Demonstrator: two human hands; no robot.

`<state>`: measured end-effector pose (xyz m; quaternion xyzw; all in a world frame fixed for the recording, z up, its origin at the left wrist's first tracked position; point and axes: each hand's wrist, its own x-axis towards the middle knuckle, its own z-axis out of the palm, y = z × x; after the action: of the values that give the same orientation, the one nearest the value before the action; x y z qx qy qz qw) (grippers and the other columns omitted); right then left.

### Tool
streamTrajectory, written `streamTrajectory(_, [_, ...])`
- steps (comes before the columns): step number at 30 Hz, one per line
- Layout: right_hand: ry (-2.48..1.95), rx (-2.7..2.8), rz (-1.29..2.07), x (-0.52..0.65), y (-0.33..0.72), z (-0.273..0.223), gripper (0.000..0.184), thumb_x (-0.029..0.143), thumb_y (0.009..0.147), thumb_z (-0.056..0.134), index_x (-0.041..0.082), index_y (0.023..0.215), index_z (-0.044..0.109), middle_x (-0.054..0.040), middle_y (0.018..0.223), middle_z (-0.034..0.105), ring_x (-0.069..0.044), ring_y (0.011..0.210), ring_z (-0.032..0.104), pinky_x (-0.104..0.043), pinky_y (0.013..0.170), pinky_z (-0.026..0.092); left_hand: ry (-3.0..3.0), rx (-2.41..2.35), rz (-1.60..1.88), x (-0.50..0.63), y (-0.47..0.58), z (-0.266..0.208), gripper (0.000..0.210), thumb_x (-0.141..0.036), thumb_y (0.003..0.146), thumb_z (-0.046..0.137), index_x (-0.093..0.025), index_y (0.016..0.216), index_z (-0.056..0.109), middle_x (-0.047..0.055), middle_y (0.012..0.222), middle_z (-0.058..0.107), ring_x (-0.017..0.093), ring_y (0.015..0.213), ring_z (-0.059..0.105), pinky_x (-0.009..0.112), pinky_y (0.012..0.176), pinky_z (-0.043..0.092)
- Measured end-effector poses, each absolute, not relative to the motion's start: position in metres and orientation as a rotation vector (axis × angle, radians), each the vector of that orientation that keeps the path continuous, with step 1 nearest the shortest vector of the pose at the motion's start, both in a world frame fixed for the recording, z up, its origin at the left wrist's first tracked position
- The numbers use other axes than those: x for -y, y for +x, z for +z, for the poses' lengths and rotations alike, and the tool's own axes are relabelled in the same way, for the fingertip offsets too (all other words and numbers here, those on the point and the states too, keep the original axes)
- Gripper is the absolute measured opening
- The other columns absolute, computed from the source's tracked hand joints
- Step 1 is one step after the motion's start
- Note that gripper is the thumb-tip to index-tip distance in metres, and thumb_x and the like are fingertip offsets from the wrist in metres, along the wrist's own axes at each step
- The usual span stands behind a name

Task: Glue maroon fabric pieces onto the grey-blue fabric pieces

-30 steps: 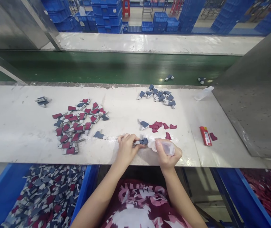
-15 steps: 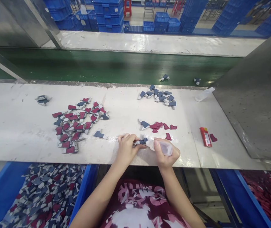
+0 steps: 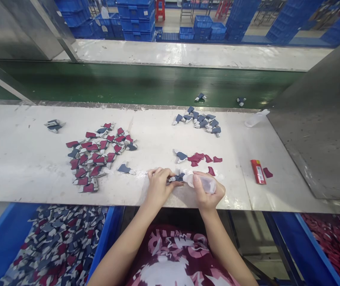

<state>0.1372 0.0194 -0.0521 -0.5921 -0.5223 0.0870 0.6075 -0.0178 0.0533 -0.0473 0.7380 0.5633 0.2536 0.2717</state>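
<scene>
Near the front edge of the white table, my left hand (image 3: 160, 183) is closed on a small dark blue and grey plastic part (image 3: 177, 178). My right hand (image 3: 210, 195) wraps round a translucent squeeze bottle (image 3: 204, 184), which lies tilted with its tip at that part. The exact contact of the tip is too small to make out. Just beyond my hands are a blue and grey piece (image 3: 181, 155) and several loose maroon flat pieces (image 3: 196, 159). Another blue and grey piece (image 3: 124, 169) lies left of my left hand.
Many maroon-topped parts (image 3: 94, 147) cover the table's left side; blue ones (image 3: 201, 120) cluster at the back. A red lighter (image 3: 258, 172) and another clear bottle (image 3: 256, 118) lie right. Beyond runs a green conveyor (image 3: 146, 83). Below stand a left bin (image 3: 100, 242) and right bin (image 3: 314, 246).
The two parts on the green conveyor have shifted to the left. My hands, the bottle and the held part stay almost in the same place.
</scene>
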Motion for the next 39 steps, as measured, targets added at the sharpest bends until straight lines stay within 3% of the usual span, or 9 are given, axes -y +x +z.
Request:
streamTrajectory(11, [-1.313, 1.182, 0.325, -0.017, 0.139, -0.052, 0.014, 0.028, 0.085, 0.068, 0.018, 0.078, 0.073, -0.0042, 0.071, 0.072, -0.019, 0.062, 0.068, -0.030, 0.056, 0.053, 1.975, -1.524, 0.650, -0.053, -0.018, -0.044, 0.016, -0.034, 0.088, 0.072, -0.023, 0.083, 0.061, 0.000, 0.088, 0.073, 0.022, 0.092, 0.064, 0.042, 0.094, 0.031])
streamTrajectory(15, [-1.348, 0.933, 0.296, -0.016, 0.155, -0.054, 0.022, 0.036, 0.085, 0.067, 0.015, 0.082, 0.073, -0.0068, 0.076, 0.072, -0.021, 0.067, 0.069, -0.033, 0.060, 0.053, 2.021, -1.536, 0.660, -0.051, -0.018, -0.043, 0.017, -0.035, 0.086, 0.074, -0.023, 0.085, 0.063, 0.000, 0.086, 0.071, 0.022, 0.091, 0.063, 0.042, 0.094, 0.031])
streamTrajectory(18, [-1.432, 0.711, 0.193, -0.019, 0.186, -0.053, 0.031, 0.042, 0.080, 0.073, 0.013, 0.092, 0.073, -0.0074, 0.083, 0.070, -0.021, 0.070, 0.067, -0.033, 0.061, 0.053, 2.075, -1.580, 0.687, -0.051, -0.016, -0.044, 0.021, -0.038, 0.081, 0.079, -0.024, 0.087, 0.065, 0.002, 0.094, 0.069, 0.024, 0.098, 0.060, 0.042, 0.093, 0.033])
streamTrajectory(22, [-1.470, 0.584, 0.162, -0.026, 0.238, -0.052, 0.038, 0.042, 0.068, 0.084, 0.016, 0.088, 0.064, -0.0018, 0.083, 0.065, -0.020, 0.077, 0.067, -0.035, 0.070, 0.056, 2.114, -1.601, 0.616, -0.057, -0.020, -0.039, 0.025, -0.037, 0.077, 0.082, -0.024, 0.092, 0.066, 0.004, 0.103, 0.066, 0.028, 0.104, 0.057, 0.044, 0.093, 0.036])
streamTrajectory(27, [-1.392, 0.607, 0.243, -0.034, 0.271, -0.060, 0.061, 0.034, 0.054, 0.091, 0.023, 0.092, 0.045, -0.0027, 0.096, 0.067, -0.023, 0.103, 0.068, -0.045, 0.099, 0.050, 2.301, -1.330, 0.515, -0.083, -0.040, 0.011, 0.036, -0.041, 0.077, 0.080, -0.027, 0.105, 0.061, 0.004, 0.108, 0.068, 0.029, 0.105, 0.059, 0.042, 0.090, 0.043])
streamTrajectory(32, [-1.450, 0.631, 0.312, -0.038, 0.270, -0.067, 0.064, 0.034, 0.056, 0.090, 0.024, 0.099, 0.044, -0.0041, 0.106, 0.062, -0.022, 0.105, 0.066, -0.044, 0.093, 0.054, 2.462, -1.356, 0.907, -0.171, -0.029, 0.064, 0.015, -0.040, 0.093, 0.058, -0.024, 0.092, 0.059, 0.003, 0.095, 0.067, 0.024, 0.094, 0.061, 0.037, 0.089, 0.045])
streamTrajectory(36, [-1.523, 0.797, -0.029, -0.026, 0.258, -0.063, 0.073, 0.029, 0.062, 0.089, 0.024, 0.122, 0.048, -0.0082, 0.118, 0.061, -0.024, 0.110, 0.064, -0.040, 0.087, 0.056, 2.453, -1.519, 0.739, -0.275, 0.010, 0.055, 0.015, -0.029, 0.091, 0.055, -0.020, 0.102, 0.060, 0.007, 0.106, 0.068, 0.025, 0.103, 0.060, 0.037, 0.094, 0.045])
streamTrajectory(39, [-1.505, 1.080, -0.643, -0.008, 0.246, -0.059, 0.057, 0.016, 0.064, 0.088, 0.028, 0.113, 0.062, -0.0013, 0.092, 0.066, -0.019, 0.079, 0.064, -0.033, 0.070, 0.055, 2.364, -1.709, 0.511, -0.336, 0.036, 0.032, 0.025, -0.029, 0.091, 0.055, -0.018, 0.113, 0.060, 0.012, 0.120, 0.065, 0.028, 0.118, 0.054, 0.039, 0.102, 0.042])
